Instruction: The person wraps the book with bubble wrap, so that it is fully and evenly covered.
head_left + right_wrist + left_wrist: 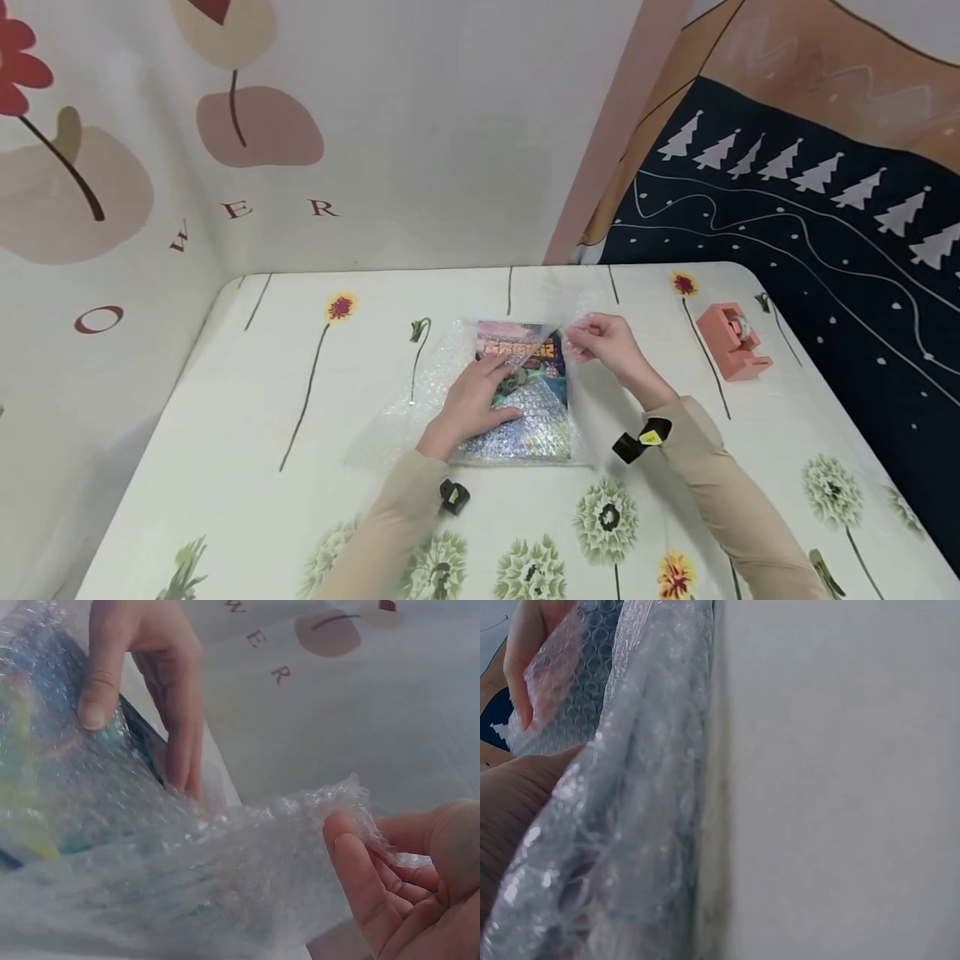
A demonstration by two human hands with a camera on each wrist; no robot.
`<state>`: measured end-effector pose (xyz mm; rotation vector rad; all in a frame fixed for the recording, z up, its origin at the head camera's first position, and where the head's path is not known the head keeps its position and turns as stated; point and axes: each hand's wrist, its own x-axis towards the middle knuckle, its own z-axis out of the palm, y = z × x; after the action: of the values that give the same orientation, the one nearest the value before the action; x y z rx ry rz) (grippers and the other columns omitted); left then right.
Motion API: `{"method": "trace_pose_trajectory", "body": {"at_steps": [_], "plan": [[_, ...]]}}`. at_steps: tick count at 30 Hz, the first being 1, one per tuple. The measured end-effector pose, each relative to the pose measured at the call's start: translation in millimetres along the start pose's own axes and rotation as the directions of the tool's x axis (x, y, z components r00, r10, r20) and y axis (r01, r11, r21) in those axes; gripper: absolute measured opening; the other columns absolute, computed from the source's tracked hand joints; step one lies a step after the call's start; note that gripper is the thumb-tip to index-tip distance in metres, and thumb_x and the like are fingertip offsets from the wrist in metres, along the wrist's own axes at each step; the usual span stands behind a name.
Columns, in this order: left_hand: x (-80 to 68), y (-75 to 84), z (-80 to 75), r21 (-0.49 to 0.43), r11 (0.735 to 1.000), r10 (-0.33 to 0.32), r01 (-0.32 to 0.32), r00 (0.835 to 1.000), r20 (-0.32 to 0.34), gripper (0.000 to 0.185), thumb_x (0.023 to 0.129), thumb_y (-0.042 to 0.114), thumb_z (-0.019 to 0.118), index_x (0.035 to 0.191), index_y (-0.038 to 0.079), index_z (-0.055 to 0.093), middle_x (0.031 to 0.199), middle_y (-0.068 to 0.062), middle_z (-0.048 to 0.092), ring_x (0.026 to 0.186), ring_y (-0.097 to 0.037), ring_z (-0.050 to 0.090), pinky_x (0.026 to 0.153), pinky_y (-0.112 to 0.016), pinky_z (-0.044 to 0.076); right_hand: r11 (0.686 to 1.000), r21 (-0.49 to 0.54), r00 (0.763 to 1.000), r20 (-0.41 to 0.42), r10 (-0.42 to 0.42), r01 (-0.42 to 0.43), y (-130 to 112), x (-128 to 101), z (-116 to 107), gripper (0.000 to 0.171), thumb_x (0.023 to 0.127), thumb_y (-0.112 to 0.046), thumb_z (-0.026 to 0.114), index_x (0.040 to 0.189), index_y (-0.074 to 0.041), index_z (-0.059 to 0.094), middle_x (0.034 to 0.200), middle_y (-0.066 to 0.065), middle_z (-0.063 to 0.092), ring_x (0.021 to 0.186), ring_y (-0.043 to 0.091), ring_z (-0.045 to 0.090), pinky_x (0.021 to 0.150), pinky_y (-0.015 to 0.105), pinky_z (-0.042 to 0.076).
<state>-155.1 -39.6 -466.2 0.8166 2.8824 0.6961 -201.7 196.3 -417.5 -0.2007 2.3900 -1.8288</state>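
A colourful book with a bright printed cover lies flat in front of me, partly wrapped in clear bubble wrap. On its left side my left hand rests over the wrap and cover, fingers extended and thumb apart. My right hand pinches a raised edge of the wrap near the book's upper right corner. The right wrist view shows that wrap stretched up to the thumb and fingertips of the right hand. Bubble wrap along the book's side fills much of the left wrist view.
A pink tape dispenser with a roll in it stands at the right of the table. A white cloth printed with flowers covers the table. Loose wrap spreads left of the book. Printed curtains hang behind and to the right.
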Motion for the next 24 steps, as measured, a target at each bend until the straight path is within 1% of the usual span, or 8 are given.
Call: {"method": "trace_pose_trajectory", "body": {"at_steps": [5,9,12,16,19,21,22,24], "plan": [[0.1,0.0,0.1,0.010,1.000,-0.003,0.003,1.000,0.003,0.074,0.079,0.044,0.071,0.134,0.000,0.048,0.146,-0.014,0.037,0.136,-0.031,0.030,0.112,-0.043,0.021,0.999,-0.036,0.996,0.087,-0.019,0.022,-3,9,21,0.016,0.091,-0.001,0.058,0.094,0.014,0.061,0.072,0.010,0.067,0.057,0.008,0.062,0.055,0.025,0.055],[-0.3,0.2,-0.1,0.001,1.000,-0.003,0.003,1.000,0.000,0.074,0.079,0.043,0.072,0.134,-0.001,0.048,0.146,-0.014,0.037,0.136,-0.031,0.030,0.112,-0.043,0.022,0.995,-0.097,0.988,0.152,-0.022,0.037,1,17,34,0.014,0.091,-0.002,0.058,0.091,0.012,0.062,0.071,0.013,0.066,0.057,0.009,0.061,0.055,0.025,0.055],[-0.3,0.7,0.1,-0.006,1.000,0.001,-0.001,1.000,-0.001,0.074,0.079,0.042,0.072,0.133,-0.001,0.048,0.146,-0.015,0.037,0.136,-0.031,0.030,0.112,-0.043,0.021,0.983,-0.164,0.980,0.196,-0.045,0.078,8,22,39,0.015,0.091,-0.004,0.058,0.085,0.009,0.062,0.070,0.015,0.065,0.058,0.012,0.061,0.054,0.024,0.053],[-0.1,1.0,0.2,0.003,1.000,-0.001,0.001,1.000,0.002,0.074,0.079,0.043,0.072,0.134,-0.001,0.048,0.146,-0.014,0.036,0.136,-0.031,0.029,0.112,-0.042,0.021,0.958,-0.234,0.962,0.251,-0.103,0.164,15,26,42,0.018,0.091,-0.007,0.061,0.080,0.006,0.065,0.071,0.018,0.064,0.058,0.015,0.054,0.052,0.022,0.045],[0.1,1.0,0.0,-0.005,1.000,-0.009,0.009,1.000,0.002,0.075,0.079,0.043,0.072,0.135,-0.001,0.047,0.147,-0.014,0.035,0.136,-0.031,0.029,0.112,-0.042,0.022,0.954,-0.239,0.951,0.288,-0.110,0.183,17,27,40,0.017,0.090,-0.009,0.062,0.084,0.004,0.070,0.076,0.017,0.063,0.060,0.015,0.048,0.054,0.024,0.040],[0.0,1.0,-0.2,-0.022,1.000,-0.015,0.015,1.000,-0.005,0.075,0.079,0.042,0.073,0.134,-0.002,0.047,0.146,-0.014,0.035,0.135,-0.031,0.031,0.111,-0.042,0.024,0.953,-0.236,0.940,0.324,-0.107,0.190,18,28,37,0.015,0.090,-0.007,0.061,0.090,0.005,0.070,0.082,0.016,0.065,0.066,0.013,0.050,0.057,0.023,0.042],[-0.1,1.1,-0.4,-0.032,0.999,-0.019,0.019,1.000,-0.010,0.076,0.078,0.042,0.073,0.134,-0.003,0.047,0.146,-0.015,0.036,0.134,-0.032,0.032,0.110,-0.042,0.026,0.953,-0.232,0.932,0.346,-0.108,0.196,19,28,35,0.015,0.090,-0.005,0.060,0.093,0.006,0.070,0.086,0.016,0.065,0.068,0.013,0.050,0.059,0.023,0.042],[-0.6,1.4,-0.9,-0.056,0.998,-0.030,0.029,0.999,-0.023,0.076,0.077,0.041,0.075,0.132,-0.004,0.047,0.145,-0.016,0.036,0.131,-0.034,0.035,0.107,-0.043,0.030,0.949,-0.217,0.908,0.400,-0.126,0.227,21,29,31,0.017,0.089,0.001,0.059,0.100,0.008,0.068,0.094,0.018,0.064,0.076,0.015,0.053,0.064,0.024,0.045]]}}
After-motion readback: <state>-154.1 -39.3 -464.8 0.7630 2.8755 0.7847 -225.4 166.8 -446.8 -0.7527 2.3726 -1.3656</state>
